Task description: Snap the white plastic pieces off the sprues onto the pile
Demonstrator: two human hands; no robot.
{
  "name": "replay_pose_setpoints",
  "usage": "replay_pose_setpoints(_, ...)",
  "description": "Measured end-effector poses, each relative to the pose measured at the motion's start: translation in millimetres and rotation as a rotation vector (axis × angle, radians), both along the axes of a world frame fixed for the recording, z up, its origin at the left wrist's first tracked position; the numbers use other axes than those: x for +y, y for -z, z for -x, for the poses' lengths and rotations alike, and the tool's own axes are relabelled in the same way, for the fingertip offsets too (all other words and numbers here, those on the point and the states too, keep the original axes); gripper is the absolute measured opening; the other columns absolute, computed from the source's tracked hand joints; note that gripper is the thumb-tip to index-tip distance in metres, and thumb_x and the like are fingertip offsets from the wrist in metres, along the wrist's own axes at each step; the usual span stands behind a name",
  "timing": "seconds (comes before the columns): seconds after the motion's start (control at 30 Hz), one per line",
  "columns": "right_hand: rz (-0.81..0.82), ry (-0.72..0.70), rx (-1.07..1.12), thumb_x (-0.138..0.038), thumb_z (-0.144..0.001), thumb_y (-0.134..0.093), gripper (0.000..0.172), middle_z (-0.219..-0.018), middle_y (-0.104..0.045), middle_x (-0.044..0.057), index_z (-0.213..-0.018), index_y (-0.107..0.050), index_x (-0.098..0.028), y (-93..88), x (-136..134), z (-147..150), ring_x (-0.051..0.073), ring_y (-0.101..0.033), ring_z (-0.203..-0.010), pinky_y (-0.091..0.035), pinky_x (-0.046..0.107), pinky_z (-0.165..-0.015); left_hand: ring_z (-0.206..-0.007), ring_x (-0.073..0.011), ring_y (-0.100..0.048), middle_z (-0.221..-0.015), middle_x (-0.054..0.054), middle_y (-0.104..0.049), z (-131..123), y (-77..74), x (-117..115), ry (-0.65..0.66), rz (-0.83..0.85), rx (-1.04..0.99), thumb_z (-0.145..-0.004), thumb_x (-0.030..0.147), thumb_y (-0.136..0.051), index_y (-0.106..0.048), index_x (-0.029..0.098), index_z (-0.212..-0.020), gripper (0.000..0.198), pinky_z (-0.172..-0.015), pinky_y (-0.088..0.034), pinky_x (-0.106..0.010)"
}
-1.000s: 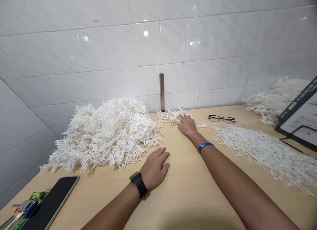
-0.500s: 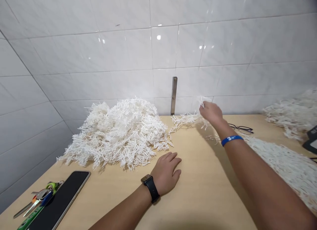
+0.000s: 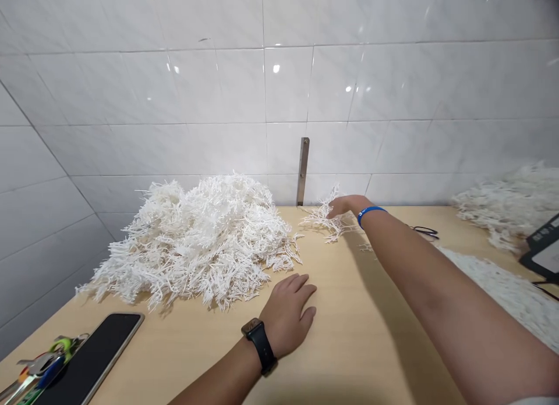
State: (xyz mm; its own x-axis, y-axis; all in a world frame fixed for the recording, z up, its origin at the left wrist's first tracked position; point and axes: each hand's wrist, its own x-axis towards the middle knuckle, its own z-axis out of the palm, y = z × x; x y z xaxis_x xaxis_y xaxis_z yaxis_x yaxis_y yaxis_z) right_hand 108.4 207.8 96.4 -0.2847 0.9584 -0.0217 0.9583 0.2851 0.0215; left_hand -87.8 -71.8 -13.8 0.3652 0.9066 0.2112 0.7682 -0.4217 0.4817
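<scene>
My left hand (image 3: 288, 315), with a black watch (image 3: 261, 342) on its wrist, lies flat on the light wood table (image 3: 338, 341), fingers apart and holding nothing. Beyond it rises a big heap of white, twig-like branching pieces (image 3: 205, 242). At the back, near the wall, my right hand (image 3: 347, 205) reaches down into a small clump of the same white branching pieces (image 3: 321, 219). Its fingers look pinched on some of them, though the fingertips are partly hidden among the strands. A blue wristband (image 3: 370, 213) circles that wrist.
A phone (image 3: 94, 358) and a bunch of keys (image 3: 41, 364) lie at the front left. On the right are a flat spread of white pieces (image 3: 493, 288), another white heap (image 3: 510, 204), glasses (image 3: 424, 231) and a black device (image 3: 544, 248). A metal strip (image 3: 303, 172) stands against the tiled wall.
My right hand has come down and to the left, bringing the raised white strands onto the small clump. My left hand rests in the same place; the view has shifted slightly.
</scene>
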Motion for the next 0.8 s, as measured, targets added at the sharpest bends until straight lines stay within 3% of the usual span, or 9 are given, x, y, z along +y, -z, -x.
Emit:
replay_pose_setpoints(0.13, -0.049, -0.084, 0.057, -0.036, -0.086, -0.056, 0.042, -0.127, -0.062, 0.014, -0.121, -0.064, -0.014, -22.5, -9, -17, 0.025, -0.057, -0.111, -0.042, 0.033, -0.090, -0.135, -0.0269, -0.039, -0.145, -0.005, -0.046, 1, -0.8, -1, 0.007, 0.005, 0.012, -0.089, 0.029, -0.049, -0.055, 0.025, -0.127, 0.039, -0.114, -0.031, -0.048)
replay_pose_setpoints(0.2, -0.098, -0.132, 0.082, -0.034, -0.095, -0.035, 0.044, -0.128, -0.061, 0.012, -0.124, -0.061, -0.014, -35.4, -20, -28, 0.020, -0.057, -0.109, -0.041, 0.030, -0.088, -0.136, -0.0272, -0.038, -0.146, -0.005, -0.046, 1, -0.9, -1, 0.006, 0.011, 0.018, -0.089, 0.029, -0.048, -0.055, 0.025, -0.127, 0.039, -0.114, -0.031, -0.048)
replay_pose_setpoints(0.27, -0.092, -0.163, 0.067, -0.031, -0.097, -0.025, 0.047, -0.117, -0.067, 0.011, -0.118, -0.064, -0.014, -39.0, -36, -40, 0.017, -0.060, -0.097, -0.043, 0.027, -0.080, -0.136, -0.0273, -0.038, -0.145, -0.005, -0.046, 0, -0.5, 0, 0.007, 0.010, 0.022, -0.089, 0.029, -0.048, -0.055, 0.024, -0.128, 0.039, -0.115, -0.030, -0.048)
replay_pose_setpoints(0.33, -0.015, -0.168, -0.003, -0.029, -0.093, -0.036, 0.038, -0.093, -0.072, 0.011, -0.096, -0.070, -0.013, -30.2, -53, -53, 0.018, -0.062, -0.079, -0.043, 0.028, -0.069, -0.135, -0.0275, -0.038, -0.145, -0.006, -0.046, -1, 0.2, 0, 0.006, 0.003, 0.027, -0.089, 0.028, -0.048, -0.055, 0.024, -0.127, 0.039, -0.115, -0.030, -0.048)
replay_pose_setpoints(0.43, 0.137, -0.117, -0.141, -0.020, -0.068, -0.069, 0.007, -0.067, -0.068, 0.010, -0.070, -0.068, -0.014, 0.7, -79, -69, 0.021, -0.059, -0.059, -0.041, 0.030, -0.057, -0.135, -0.0285, -0.039, -0.144, -0.006, -0.047, -3, 1.2, 0, 0.000, -0.010, 0.034, -0.089, 0.028, -0.048, -0.056, 0.023, -0.126, 0.039, -0.114, -0.031, -0.049)
replay_pose_setpoints(0.53, 0.173, -0.099, -0.210, -0.009, -0.063, -0.068, 0.016, -0.079, -0.069, 0.014, -0.078, -0.067, -0.015, 33.2, -100, -77, 0.024, -0.061, -0.066, -0.041, 0.031, -0.057, -0.134, -0.0290, -0.039, -0.143, -0.006, -0.048, -4, 1.5, 1, -0.006, -0.020, 0.044, -0.089, 0.028, -0.047, -0.057, 0.024, -0.125, 0.038, -0.113, -0.031, -0.050)
replay_pose_setpoints(0.63, 0.199, -0.145, -0.222, -0.004, -0.063, -0.062, 0.019, -0.083, -0.069, 0.011, -0.077, -0.066, -0.016, 45.1, -110, -73, 0.022, -0.061, -0.070, -0.040, 0.030, -0.060, -0.135, -0.0286, -0.039, -0.144, -0.006, -0.047, -4, 1.0, 1, -0.002, -0.020, 0.053, -0.089, 0.028, -0.047, -0.057, 0.023, -0.126, 0.038, -0.114, -0.030, -0.049)
replay_pose_setpoints(0.73, 0.201, -0.183, -0.209, -0.006, -0.063, -0.062, 0.015, -0.075, -0.067, 0.007, -0.072, -0.065, -0.017, 27.2, -104, -61, 0.020, -0.059, -0.065, -0.041, 0.029, -0.061, -0.135, -0.0280, -0.039, -0.144, -0.006, -0.048, -3, 0.3, 1, 0.008, -0.018, 0.055, -0.089, 0.029, -0.046, -0.057, 0.023, -0.126, 0.039, -0.115, -0.029, -0.048)
replay_pose_setpoints(0.8, 0.120, -0.201, -0.177, -0.012, -0.073, -0.057, 0.017, -0.084, -0.068, 0.009, -0.085, -0.067, -0.017, 2.8, -92, -51, 0.022, -0.061, -0.075, -0.043, 0.031, -0.068, -0.135, -0.0282, -0.038, -0.144, -0.006, -0.048, -3, -0.3, 1, 0.008, -0.014, 0.054, -0.089, 0.029, -0.046, -0.057, 0.024, -0.126, 0.039, -0.115, -0.029, -0.048)
